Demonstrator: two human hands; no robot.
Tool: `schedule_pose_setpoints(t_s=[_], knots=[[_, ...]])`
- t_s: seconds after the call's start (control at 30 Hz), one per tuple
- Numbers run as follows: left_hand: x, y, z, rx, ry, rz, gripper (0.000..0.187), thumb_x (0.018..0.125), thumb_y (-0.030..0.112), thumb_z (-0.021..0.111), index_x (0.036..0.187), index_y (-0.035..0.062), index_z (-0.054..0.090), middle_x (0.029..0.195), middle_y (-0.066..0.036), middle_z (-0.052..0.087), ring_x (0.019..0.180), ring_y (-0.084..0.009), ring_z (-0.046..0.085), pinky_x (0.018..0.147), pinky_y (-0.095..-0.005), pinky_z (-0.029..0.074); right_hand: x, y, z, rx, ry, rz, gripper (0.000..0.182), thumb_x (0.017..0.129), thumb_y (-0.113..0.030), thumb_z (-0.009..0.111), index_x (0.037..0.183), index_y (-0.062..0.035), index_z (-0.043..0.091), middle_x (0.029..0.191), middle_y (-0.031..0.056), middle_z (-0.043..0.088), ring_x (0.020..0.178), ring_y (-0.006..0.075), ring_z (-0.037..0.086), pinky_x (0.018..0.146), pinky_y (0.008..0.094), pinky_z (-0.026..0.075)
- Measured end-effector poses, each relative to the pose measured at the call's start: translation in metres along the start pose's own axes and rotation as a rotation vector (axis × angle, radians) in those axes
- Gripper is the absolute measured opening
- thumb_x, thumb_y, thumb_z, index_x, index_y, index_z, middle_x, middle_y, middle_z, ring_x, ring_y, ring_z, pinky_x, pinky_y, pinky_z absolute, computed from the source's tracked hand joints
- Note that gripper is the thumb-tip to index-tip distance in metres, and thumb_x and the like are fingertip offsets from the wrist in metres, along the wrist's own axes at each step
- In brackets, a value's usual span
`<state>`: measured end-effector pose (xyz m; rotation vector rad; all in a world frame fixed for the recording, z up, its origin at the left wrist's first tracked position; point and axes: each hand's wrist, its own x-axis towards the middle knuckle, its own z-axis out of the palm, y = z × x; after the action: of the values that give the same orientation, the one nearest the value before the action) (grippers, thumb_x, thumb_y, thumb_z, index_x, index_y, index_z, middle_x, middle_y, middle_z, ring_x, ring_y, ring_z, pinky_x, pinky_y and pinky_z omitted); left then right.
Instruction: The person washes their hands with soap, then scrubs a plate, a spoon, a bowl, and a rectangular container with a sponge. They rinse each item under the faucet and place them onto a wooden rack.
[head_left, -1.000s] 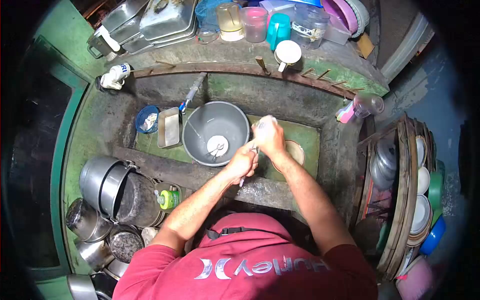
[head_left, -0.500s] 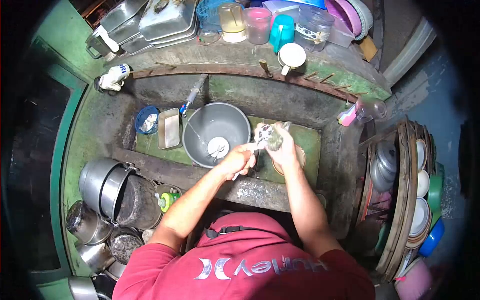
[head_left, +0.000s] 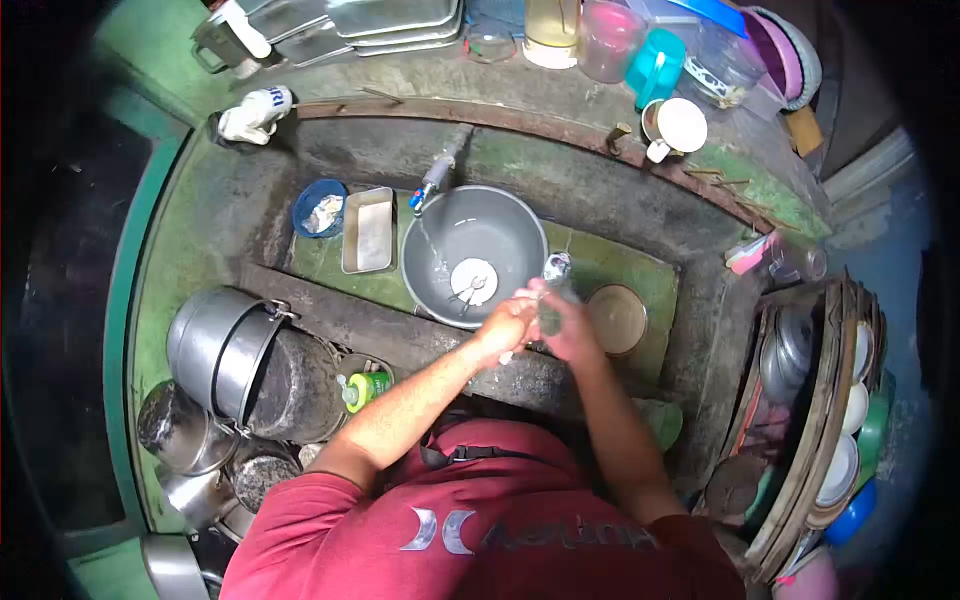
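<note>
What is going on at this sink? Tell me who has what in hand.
A person in a red shirt stands at a concrete sink, both hands together over its front edge. The left hand and right hand hold a small shiny utensil, apparently scrubbing it. Beside them, a tap runs water into a grey basin with a small white dish and cutlery inside. A metal tray and blue bowl sit further left.

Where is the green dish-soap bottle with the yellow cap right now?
In the head view, the green dish-soap bottle with the yellow cap lies on the person's left, just outside the left forearm, beside the stacked grey metal pots below the sink ledge.
</note>
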<state>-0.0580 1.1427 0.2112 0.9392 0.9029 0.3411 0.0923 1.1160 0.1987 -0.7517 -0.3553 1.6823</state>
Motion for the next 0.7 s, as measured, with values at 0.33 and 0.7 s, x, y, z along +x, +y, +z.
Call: schedule_pose_setpoints(t_s=[0.33,0.7], knots=[[0.032,-0.023,-0.065,0.057,0.218,-0.015,0.03,0.1,0.028,0.047,0.11,0.0037,0.063,0.098,-0.004,0.066,0.085,-0.0141,0.061,0.074,-0.0312,0.051,0.032,0.043,0.016,-0.61,0.077,0.199,0.018,0.084,-0.015,0.064,0.095,-0.001,0.065,0.082,0.007,0.065,0.06,0.0142,0.061,0.044,0.0303,0.053],[0.125,-0.076,-0.157,-0.344,0.527,-0.288,0.024,0.095,0.011,0.031,0.088,0.0044,0.053,0.06,-0.002,0.047,0.042,-0.0122,0.039,0.039,-0.0294,0.043,0.016,0.048,-0.132,-1.357,0.061,0.553,0.027,0.075,-0.025,0.068,0.088,-0.0022,0.069,0.081,0.0115,0.068,0.07,0.019,0.058,0.068,0.0377,0.049]])
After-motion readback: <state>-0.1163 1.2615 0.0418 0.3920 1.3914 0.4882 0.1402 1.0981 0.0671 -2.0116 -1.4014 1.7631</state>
